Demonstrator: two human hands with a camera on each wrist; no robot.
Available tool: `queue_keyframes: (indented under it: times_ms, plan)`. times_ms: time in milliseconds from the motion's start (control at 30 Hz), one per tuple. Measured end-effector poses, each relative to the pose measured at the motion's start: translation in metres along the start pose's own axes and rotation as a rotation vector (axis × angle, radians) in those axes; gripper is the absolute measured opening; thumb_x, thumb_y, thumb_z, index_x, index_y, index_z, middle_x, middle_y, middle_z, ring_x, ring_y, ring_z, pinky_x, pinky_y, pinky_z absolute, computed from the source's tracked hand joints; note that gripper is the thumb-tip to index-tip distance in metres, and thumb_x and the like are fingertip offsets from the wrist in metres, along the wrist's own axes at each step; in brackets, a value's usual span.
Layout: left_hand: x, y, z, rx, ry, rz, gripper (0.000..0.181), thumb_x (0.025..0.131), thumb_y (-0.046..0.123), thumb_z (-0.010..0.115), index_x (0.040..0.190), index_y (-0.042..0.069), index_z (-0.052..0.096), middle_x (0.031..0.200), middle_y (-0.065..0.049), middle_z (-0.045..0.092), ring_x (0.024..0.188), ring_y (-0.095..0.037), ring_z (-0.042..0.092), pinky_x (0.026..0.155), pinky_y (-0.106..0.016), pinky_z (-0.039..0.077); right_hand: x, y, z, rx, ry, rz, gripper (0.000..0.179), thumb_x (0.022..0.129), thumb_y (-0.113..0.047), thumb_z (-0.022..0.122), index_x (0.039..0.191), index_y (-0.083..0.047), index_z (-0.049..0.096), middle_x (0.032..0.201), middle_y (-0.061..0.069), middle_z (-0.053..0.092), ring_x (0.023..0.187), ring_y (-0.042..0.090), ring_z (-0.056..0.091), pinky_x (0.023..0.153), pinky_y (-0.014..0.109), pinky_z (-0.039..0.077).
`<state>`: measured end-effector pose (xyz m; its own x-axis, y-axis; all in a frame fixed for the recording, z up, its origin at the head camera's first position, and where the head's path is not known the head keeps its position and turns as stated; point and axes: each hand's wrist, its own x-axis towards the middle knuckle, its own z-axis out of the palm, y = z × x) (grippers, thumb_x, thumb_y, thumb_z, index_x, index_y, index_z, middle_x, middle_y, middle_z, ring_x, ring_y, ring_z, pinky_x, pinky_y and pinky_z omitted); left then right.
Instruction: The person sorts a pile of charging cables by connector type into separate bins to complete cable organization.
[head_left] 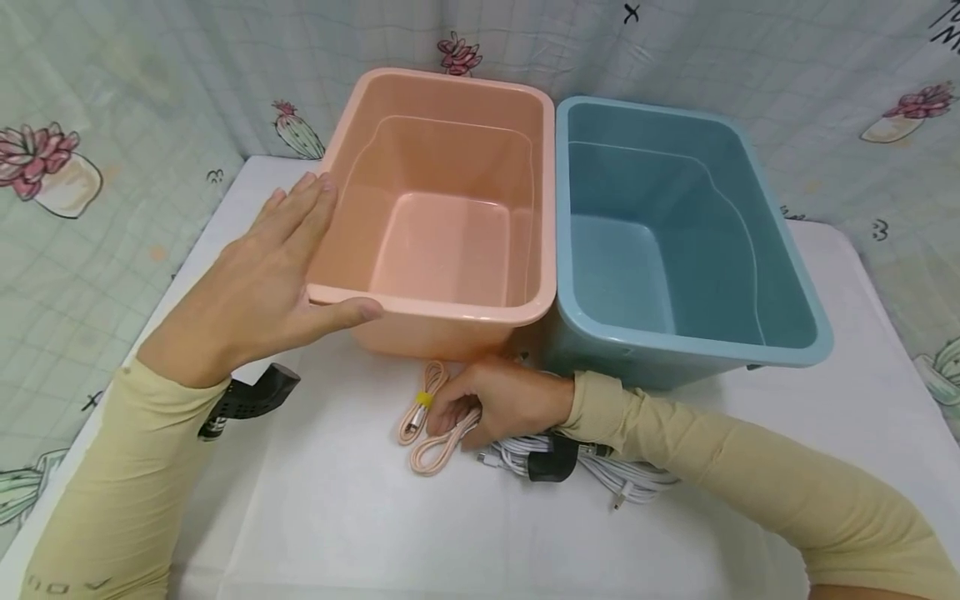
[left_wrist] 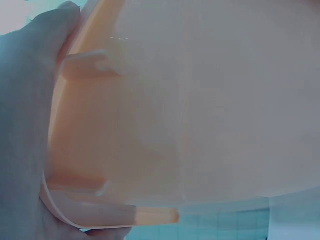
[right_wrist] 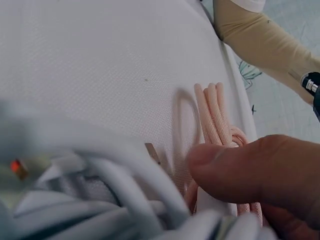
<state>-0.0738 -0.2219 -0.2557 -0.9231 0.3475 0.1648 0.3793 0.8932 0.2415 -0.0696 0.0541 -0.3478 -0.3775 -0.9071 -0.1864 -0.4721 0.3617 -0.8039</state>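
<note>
My left hand rests on the near left corner of a pink plastic bin, fingers straight along its left rim and thumb along the front rim. In the left wrist view the bin's outer wall fills most of the picture. Just in front of the bins, my right hand pinches a coiled pink braided cable between thumb and fingers. Its loops stick out past the thumb in the right wrist view. Beside it lies another coiled pink cable with a yellow tie.
A blue bin stands against the pink one on the right. Several bundled white cables lie under and beside the right wrist on the white-covered table. Patterned curtains hang around the back and sides.
</note>
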Motion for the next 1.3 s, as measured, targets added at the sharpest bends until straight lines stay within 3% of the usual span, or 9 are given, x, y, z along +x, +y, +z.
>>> queue_keyframes:
  times_ms: [67,433,800,1300]
  plan:
    - [0.001,0.000,0.001,0.004,0.011,0.013,0.112,0.080,0.071,0.061,0.157,0.014,0.003,0.166,-0.002,0.004,0.156,-0.023,0.007,0.129,-0.040,0.008,-0.001,0.000,0.000,0.010,0.016,0.006,0.037,0.073,0.004,0.075,0.106,-0.014,0.073,0.099,-0.004,0.074,0.090,0.001,0.065,0.083,0.017,0.056]
    - [0.001,-0.001,0.002,0.021,0.036,0.022,0.113,0.080,0.071,0.060,0.157,0.010,0.006,0.166,-0.005,0.007,0.156,-0.024,0.009,0.129,-0.038,0.007,0.000,-0.005,-0.003,0.073,0.130,-0.041,0.028,0.077,0.002,0.075,0.101,-0.011,0.076,0.096,0.000,0.076,0.087,0.001,0.067,0.081,0.016,0.057]
    - [0.002,-0.001,0.002,0.009,0.043,0.024,0.113,0.080,0.071,0.061,0.157,0.011,0.006,0.166,-0.005,0.008,0.156,-0.023,0.009,0.129,-0.039,0.007,-0.003,-0.026,-0.009,0.112,0.119,-0.031,0.026,0.077,0.000,0.076,0.100,-0.013,0.076,0.096,-0.002,0.076,0.089,-0.003,0.068,0.083,0.017,0.057]
    - [0.001,0.001,0.001,-0.004,0.034,0.021,0.113,0.080,0.072,0.060,0.157,0.011,0.004,0.166,-0.006,0.007,0.156,-0.025,0.010,0.129,-0.039,0.007,-0.020,-0.058,-0.020,-0.003,0.171,-0.108,0.025,0.078,-0.006,0.077,0.098,-0.022,0.078,0.090,-0.012,0.078,0.081,-0.006,0.065,0.074,0.015,0.055]
